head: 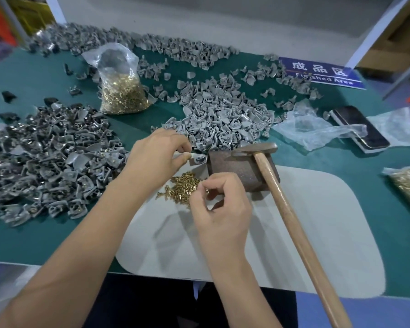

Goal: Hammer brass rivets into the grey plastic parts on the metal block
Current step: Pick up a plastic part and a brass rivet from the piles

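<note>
My left hand point(156, 155) pinching a grey plastic part point(197, 159) beside the metal block point(237, 171), my right hand point(219, 204) pinching one brass rivet point(207, 191), hammer point(282, 200) resting across the block

Factory assembly bench in a small workshop.
A green work table point(376, 176) holds heaps of grey plastic parts point(223, 114), bagged brass rivets point(123, 95) at eleven o'clock, and a blue "Finished Area" sign point(322, 73) at one o'clock.

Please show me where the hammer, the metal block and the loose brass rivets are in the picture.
hammer point(291, 210): head view, on the wooden handle.
metal block point(234, 170): head view, on its front face.
loose rivets point(184, 187): head view, middle of the small pile.
</note>
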Motion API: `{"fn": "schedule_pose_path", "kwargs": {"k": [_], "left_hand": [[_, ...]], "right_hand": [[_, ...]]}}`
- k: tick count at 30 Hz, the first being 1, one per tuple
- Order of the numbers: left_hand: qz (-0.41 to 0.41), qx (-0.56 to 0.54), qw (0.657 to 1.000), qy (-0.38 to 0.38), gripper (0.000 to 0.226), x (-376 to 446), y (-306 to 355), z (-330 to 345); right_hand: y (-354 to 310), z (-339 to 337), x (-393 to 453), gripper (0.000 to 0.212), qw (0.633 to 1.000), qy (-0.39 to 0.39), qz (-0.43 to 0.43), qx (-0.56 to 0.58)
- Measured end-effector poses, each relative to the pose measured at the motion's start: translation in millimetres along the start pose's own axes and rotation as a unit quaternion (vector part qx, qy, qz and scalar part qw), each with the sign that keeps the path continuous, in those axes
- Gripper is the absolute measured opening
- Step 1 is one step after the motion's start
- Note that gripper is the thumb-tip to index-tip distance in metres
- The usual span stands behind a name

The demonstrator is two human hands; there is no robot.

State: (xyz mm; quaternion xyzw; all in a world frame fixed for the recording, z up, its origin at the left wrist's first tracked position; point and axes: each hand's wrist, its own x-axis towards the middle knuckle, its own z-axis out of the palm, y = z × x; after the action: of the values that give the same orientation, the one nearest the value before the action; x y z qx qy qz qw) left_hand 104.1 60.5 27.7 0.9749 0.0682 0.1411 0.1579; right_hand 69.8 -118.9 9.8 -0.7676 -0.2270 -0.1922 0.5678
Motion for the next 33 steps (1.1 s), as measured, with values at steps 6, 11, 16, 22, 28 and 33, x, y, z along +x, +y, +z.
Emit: {"fn": "schedule_pose_path", "kwargs": {"k": [6,11,16,22,28,33], "left_hand": [[0.048,-0.035,0.998,-0.036,0.026,3,3,-3],[0.078,-0.004,0.995,-0.069,0.024,9,10,-2],[0.058,-0.003,0.992,-0.109,0.027,12,16,-4],[0.005,-0.059,0.997,-0.055,0.008,9,9,-17],[0.008,-0.247,0.969,-0.016,0.009,-2,22,-28],[0.048,-0.262,0.963,-0.038,0.011,-1,35,-20]], "right_hand": [[-1,0,0,0.021,1.000,-0.005,0.008,-0.004],[-1,0,0,0.019,1.000,-0.010,0.010,-0.005],[0,1,0,0.019,1.000,-0.008,0.014,-0.007],[-1,1,1,0.027,0.999,0.013,0.031,-0.006],[2,4,-1,0.016,0.999,0.031,-0.009,0.000],[-5,-9,-2,0.008,0.996,0.084,-0.011,0.029]]}}
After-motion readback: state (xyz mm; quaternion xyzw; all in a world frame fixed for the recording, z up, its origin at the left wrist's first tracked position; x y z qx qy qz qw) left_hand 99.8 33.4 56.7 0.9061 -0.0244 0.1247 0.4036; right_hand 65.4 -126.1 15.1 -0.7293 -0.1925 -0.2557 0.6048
